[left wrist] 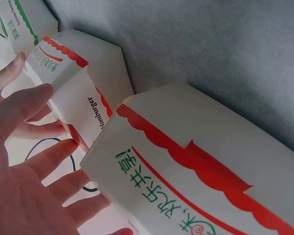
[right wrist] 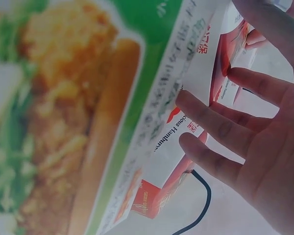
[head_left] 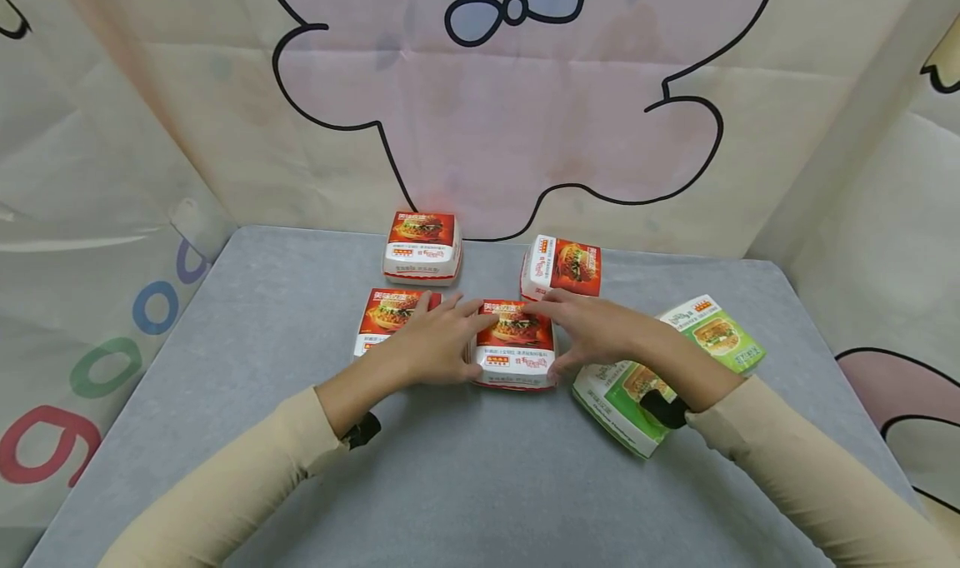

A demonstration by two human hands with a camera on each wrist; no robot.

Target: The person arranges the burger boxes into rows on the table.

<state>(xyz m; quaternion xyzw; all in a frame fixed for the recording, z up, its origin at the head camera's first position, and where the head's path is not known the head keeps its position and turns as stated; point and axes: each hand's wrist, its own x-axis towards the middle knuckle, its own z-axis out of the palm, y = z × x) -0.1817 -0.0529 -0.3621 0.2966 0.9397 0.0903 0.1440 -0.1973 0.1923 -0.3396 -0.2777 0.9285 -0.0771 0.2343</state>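
Note:
A red-and-white hamburger box [head_left: 514,365] stands on the grey table between both hands. At its left side is my left hand [head_left: 442,341], fingers spread and fairly straight, thumb and index finger at the box's edge. My right hand [head_left: 592,328] is on the opposite side, thumb by the front corner and fingers at the back edge, also spread. In the left wrist view the left fingers reach towards that box [left wrist: 81,78], with another hamburger box [left wrist: 186,161] close below. The right wrist view shows the right fingers [right wrist: 213,129] extended; whether they press on cardboard, I cannot tell.
Another red box [head_left: 375,322] lies partly behind the left hand. Further back are two more red boxes, one at left [head_left: 423,251] and one at right [head_left: 576,266]. Two green-and-white burger boxes sit under and beside the right forearm, one nearer [head_left: 611,397], one farther [head_left: 723,335].

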